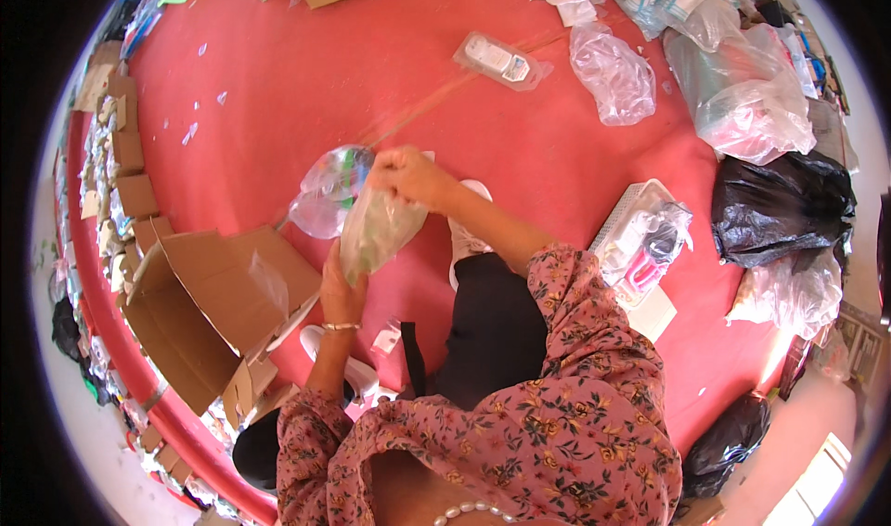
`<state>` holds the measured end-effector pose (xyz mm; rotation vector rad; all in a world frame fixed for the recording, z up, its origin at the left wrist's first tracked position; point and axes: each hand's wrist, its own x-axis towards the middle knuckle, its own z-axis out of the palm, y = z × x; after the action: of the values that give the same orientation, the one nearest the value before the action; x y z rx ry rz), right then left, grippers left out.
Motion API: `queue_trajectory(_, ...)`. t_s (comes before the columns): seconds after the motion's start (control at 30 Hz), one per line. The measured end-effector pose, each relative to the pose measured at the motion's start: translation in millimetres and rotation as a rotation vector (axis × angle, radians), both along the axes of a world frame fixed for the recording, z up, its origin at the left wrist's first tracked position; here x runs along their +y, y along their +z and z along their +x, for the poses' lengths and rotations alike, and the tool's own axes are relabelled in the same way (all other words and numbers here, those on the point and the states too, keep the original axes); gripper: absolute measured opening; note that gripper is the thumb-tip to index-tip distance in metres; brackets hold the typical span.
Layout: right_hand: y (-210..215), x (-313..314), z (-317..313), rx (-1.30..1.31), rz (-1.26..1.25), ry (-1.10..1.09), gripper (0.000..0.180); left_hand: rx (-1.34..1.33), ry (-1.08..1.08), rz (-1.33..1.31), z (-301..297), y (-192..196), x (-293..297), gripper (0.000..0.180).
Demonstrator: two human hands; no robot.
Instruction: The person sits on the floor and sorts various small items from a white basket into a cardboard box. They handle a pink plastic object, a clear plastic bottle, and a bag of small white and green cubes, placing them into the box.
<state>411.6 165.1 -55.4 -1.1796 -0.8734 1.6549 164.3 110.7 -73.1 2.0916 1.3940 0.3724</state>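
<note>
Above the red floor, the bag is pinched at its top by the right hand; its lower end is touched by the left hand — whether this grip is closed cannot be told. Left of the bag, space is taken by an open carton; just beyond the bag, a clear wrapper is seen — and right of it, a filled basket.

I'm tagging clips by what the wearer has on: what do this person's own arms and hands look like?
The left hand and right hand are both ungloved. A thin, light-coloured bracelet circles the left wrist; none shows on the right. The loose pink fabric sleeves, printed with dark and yellow flowers, end around the elbows.
</note>
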Motion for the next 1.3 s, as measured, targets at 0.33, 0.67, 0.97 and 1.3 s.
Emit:
queue_trajectory(0.33,-49.4,30.9,39.7,0.008,-0.037,-0.347,0.009,0.140,0.068,0.177,26.5,15.0,43.1,0.018)
queue_trajectory(0.67,-43.5,50.6,37.5,-0.045,0.081,-0.374,0.010,0.075,0.121,0.128,19.0,15.8,51.9,0.018)
queue_trajectory(0.97,-15.4,34.3,40.2,-0.108,-0.053,-0.405,0.030,-0.152,0.274,-0.183,7.6,7.9,54.3,0.024)
queue_trajectory(1.3,-9.4,13.1,-23.0,-0.387,-0.206,0.092,0.053,0.023,0.024,0.151,24.1,27.0,31.9,0.017)
